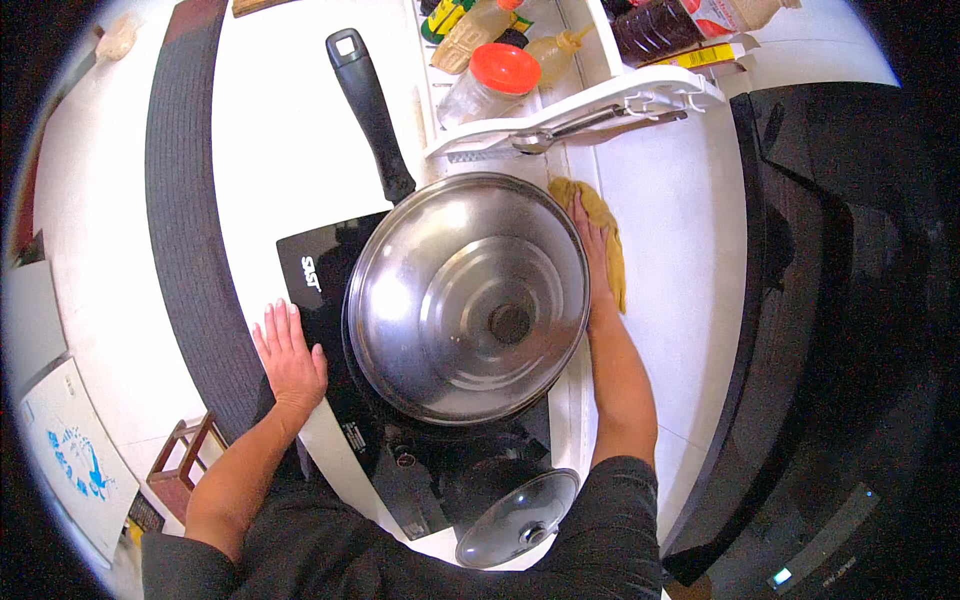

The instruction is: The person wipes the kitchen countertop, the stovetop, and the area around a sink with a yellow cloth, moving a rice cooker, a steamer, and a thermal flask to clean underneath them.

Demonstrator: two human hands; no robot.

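My left hand [291, 356] lies palm down at the counter's front edge, beside the black cooktop [300, 251], fingers slightly apart and holding nothing. On the far side, my right hand [592, 240] presses flat on a yellowish-brown cloth [615, 255] against the white tiled wall behind the pan; part of the cloth is under the fingers. Between my arms, a large pan with a domed metal lid [465, 292] sits on the cooktop, its black handle [367, 112] pointing away to the upper left. The right palm is partly hidden by the lid's rim.
A white rack [555, 120] holds bottles, a red-lidded jar [487, 86] and a hanging metal ladle [534, 141]. Near my body a glass lid [517, 517] leans by a dark pot. A black range hood [795, 225] is at the right; a wooden stool [187, 457] stands lower left.
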